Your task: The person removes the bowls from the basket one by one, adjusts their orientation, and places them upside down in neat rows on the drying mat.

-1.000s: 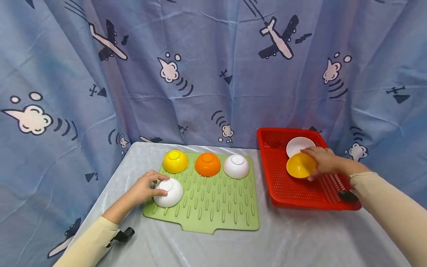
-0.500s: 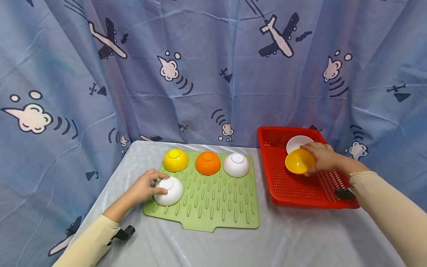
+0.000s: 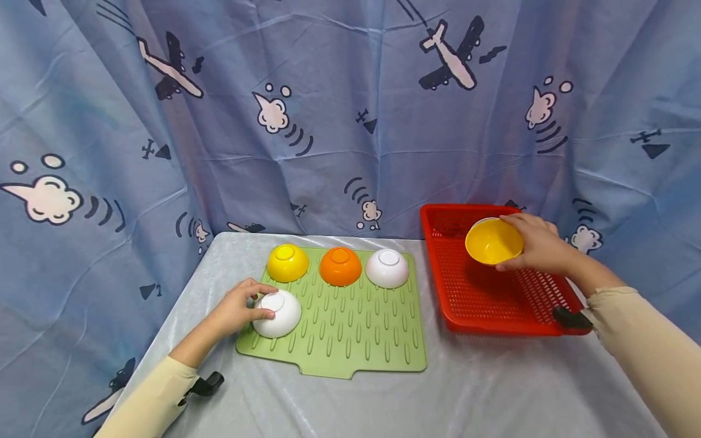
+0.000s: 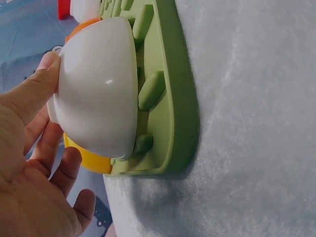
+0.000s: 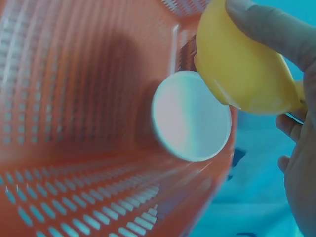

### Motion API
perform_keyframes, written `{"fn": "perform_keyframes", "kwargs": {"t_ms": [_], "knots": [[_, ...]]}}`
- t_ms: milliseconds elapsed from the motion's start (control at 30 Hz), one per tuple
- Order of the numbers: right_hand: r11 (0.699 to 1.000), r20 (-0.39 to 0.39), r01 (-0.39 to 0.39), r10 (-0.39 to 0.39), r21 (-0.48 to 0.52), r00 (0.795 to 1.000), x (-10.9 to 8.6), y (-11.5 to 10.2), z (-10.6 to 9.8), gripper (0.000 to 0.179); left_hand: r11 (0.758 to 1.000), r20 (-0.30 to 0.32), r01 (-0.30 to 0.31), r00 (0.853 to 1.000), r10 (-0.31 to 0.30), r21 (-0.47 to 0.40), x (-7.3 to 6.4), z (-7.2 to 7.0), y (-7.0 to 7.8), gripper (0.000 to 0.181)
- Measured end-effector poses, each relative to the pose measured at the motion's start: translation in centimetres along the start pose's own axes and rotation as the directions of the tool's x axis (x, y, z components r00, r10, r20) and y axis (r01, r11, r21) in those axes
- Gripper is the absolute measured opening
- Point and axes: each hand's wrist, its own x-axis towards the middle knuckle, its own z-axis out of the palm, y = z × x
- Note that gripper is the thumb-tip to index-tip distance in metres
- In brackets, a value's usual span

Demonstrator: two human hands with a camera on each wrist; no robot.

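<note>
My left hand (image 3: 238,309) pinches the foot of a white bowl (image 3: 280,317) that lies upside down on the left front of a green drying mat (image 3: 356,328). In the left wrist view, thumb and fingers meet that bowl's (image 4: 101,89) base while the other fingers curl loosely. Over the red basket (image 3: 438,274), my right hand (image 3: 542,246) grips a yellow bowl (image 3: 493,242) by its side, its hollow facing the head camera. Another white bowl (image 5: 190,118) stands in the basket, mostly hidden behind the yellow one in the head view.
Along the mat's back edge, a yellow bowl (image 3: 287,263), an orange bowl (image 3: 341,266) and a white bowl (image 3: 387,268) lie upside down in a row. A blue patterned curtain (image 3: 328,121) hangs right behind the grey-white covered table (image 3: 372,407).
My right hand has lifted the yellow bowl up and back inside the basket area, so it now covers the white bowl behind. My left hand stays on its white bowl.
</note>
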Motion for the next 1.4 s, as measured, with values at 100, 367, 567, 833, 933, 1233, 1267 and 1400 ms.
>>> {"fn": "perform_keyframes", "kwargs": {"t_ms": [100, 367, 567, 833, 933, 1233, 1267, 1400], "knots": [[0.999, -0.076, 0.013, -0.009, 0.053, 0.997, -0.5, -1.5, -0.3, 0.114, 1.0, -0.009, -0.003, 1.0, 0.003, 0.0, -0.1, 0.0, 0.0, 0.053], [0.982, -0.196, 0.063, -0.028, 0.179, 0.98, -2.1, -6.2, 0.3, 0.112, 1.0, -0.014, -0.007, 1.0, 0.008, 0.008, -0.2, 0.0, 0.0, 0.053], [0.97, -0.221, 0.071, -0.018, 0.234, 0.975, -2.5, -8.9, 1.1, 0.112, 0.999, -0.029, -0.003, 1.0, 0.005, 0.055, 0.0, -0.2, 0.5, 0.053], [0.952, -0.336, 0.169, -0.076, 0.256, 0.939, -3.8, -12.7, 3.4, 0.112, 0.994, -0.029, -0.021, 0.999, 0.024, 0.111, -0.7, -0.3, 1.6, 0.05], [0.942, -0.355, 0.193, -0.086, 0.276, 0.931, -4.2, -14.1, 4.0, 0.111, 0.994, -0.022, -0.02, 1.0, 0.023, 0.104, -0.8, -0.3, 1.8, 0.049], [0.912, -0.422, 0.266, -0.118, 0.312, 0.899, -4.6, -17.1, 6.7, 0.114, 0.992, -0.006, -0.014, 1.0, 0.015, 0.122, -0.7, -0.6, 2.0, 0.048], [0.912, -0.429, 0.268, -0.118, 0.309, 0.896, -4.6, -17.4, 7.1, 0.115, 0.992, -0.001, -0.014, 1.0, 0.014, 0.127, -0.6, -0.6, 2.1, 0.048], [0.908, -0.438, 0.276, -0.119, 0.316, 0.891, -4.8, -18.4, 8.5, 0.116, 0.988, 0.015, -0.011, 1.0, 0.009, 0.153, -0.6, -0.8, 3.0, 0.051]]}}
